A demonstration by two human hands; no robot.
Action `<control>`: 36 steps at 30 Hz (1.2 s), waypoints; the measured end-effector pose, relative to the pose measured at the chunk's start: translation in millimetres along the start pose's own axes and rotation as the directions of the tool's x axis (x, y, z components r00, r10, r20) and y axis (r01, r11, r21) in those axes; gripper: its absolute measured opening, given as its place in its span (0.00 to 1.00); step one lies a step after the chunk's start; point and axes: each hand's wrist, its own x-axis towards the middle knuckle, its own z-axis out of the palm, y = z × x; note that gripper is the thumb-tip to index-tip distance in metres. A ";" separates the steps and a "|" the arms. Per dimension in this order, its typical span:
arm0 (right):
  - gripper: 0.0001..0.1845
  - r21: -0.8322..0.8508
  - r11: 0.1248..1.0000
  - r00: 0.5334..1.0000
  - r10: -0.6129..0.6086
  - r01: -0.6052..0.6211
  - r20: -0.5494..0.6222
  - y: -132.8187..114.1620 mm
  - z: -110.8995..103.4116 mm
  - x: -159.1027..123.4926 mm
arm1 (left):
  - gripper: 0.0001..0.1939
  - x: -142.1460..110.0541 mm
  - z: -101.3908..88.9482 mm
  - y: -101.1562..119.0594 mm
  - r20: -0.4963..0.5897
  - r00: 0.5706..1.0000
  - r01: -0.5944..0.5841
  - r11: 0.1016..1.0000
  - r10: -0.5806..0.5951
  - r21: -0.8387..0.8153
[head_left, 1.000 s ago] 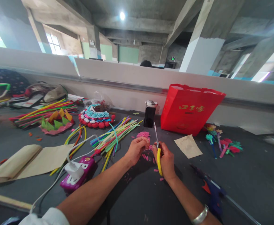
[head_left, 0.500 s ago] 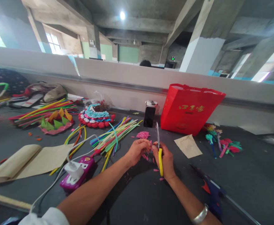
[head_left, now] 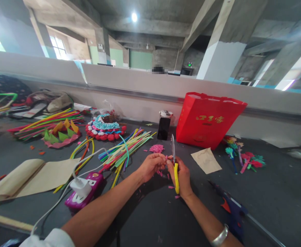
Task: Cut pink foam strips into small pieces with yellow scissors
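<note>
My left hand [head_left: 152, 167] is closed in a pinch on a small pink piece [head_left: 166, 157]. Close beside it, my right hand [head_left: 181, 175] is wrapped round yellow-handled scissors [head_left: 176, 176], whose blades point up and away from me. The fingertips of both hands nearly meet at the pink piece. Just beyond the left hand lies a small heap of pink cut pieces [head_left: 157, 148], and more pink scraps [head_left: 171, 187] are scattered on the dark table below the hands. Whether the right fingers also touch the pink piece, I cannot tell.
Colourful fuzzy stems [head_left: 129, 147] lie left of my hands, near a purple power strip [head_left: 84, 192] with a white cable. A phone [head_left: 164, 128] leans upright at the back beside a red bag [head_left: 209, 120]. A dark blue glue gun [head_left: 232, 212] lies right.
My hands and the scissors stay almost in place. At the far left edge, another person's blurred hand and the green-tipped item near it have shifted slightly.
</note>
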 end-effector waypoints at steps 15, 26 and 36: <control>0.14 -0.001 1.000 0.999 0.030 -0.030 -0.025 -5.3 -2.3 1.0 | 0.09 -1.6 6.5 0.0 -0.028 0.976 -0.198 0.938 0.215 0.286; 0.13 -0.022 1.000 1.000 0.019 -0.019 -0.004 -5.1 -2.3 0.8 | 0.10 -2.0 1.3 6.7 0.010 0.991 -0.132 0.949 0.135 0.285; 0.17 -0.207 0.978 0.997 0.047 -0.034 0.060 -1.4 -2.0 -0.2 | 0.09 -0.1 3.2 4.8 -0.059 0.993 -0.108 0.992 0.104 -0.068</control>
